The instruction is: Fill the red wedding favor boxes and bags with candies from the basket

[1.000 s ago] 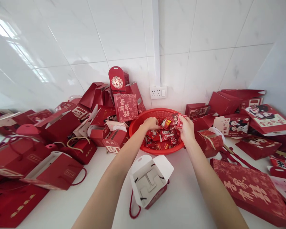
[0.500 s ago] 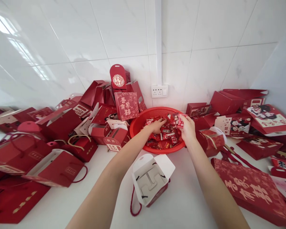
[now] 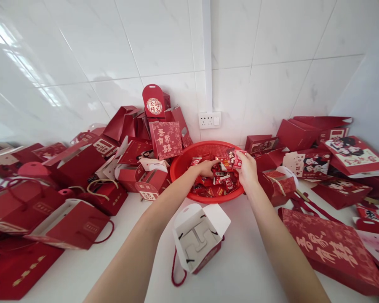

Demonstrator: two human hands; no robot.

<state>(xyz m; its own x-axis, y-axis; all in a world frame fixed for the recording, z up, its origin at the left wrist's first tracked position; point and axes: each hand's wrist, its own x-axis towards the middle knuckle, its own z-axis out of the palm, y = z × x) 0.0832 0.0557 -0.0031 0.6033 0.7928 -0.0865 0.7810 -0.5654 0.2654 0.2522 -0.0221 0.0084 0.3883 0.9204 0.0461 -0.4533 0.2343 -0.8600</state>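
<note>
Inside the red plastic basket (image 3: 180, 162), among several small wrapped candies (image 3: 219, 190), is my left hand (image 3: 206, 168). Its thumb and fingers close on a red and orange candy packet (image 3: 223, 163). At the basket's right rim, my right hand (image 3: 248, 166) pinches small red packets (image 3: 239, 159) between thumb and fingers; how many it holds is partly hidden. In front of the basket stands an open gift box (image 3: 196, 242), white inside, with a dark red cord handle. Its flaps are raised, and its bottom shows bare.
Red gift boxes (image 3: 74, 162) crowd the left side and stack against the tiled wall (image 3: 167, 38). More boxes lie to the right, including a large flat one (image 3: 331, 248) beside my right forearm. A socket plate (image 3: 209, 120) sits above the basket.
My left hand has drawn back slightly to the left in the basket, its fingers closing in, and an orange packet shows at its fingertips. My right hand keeps its packets, almost still.
</note>
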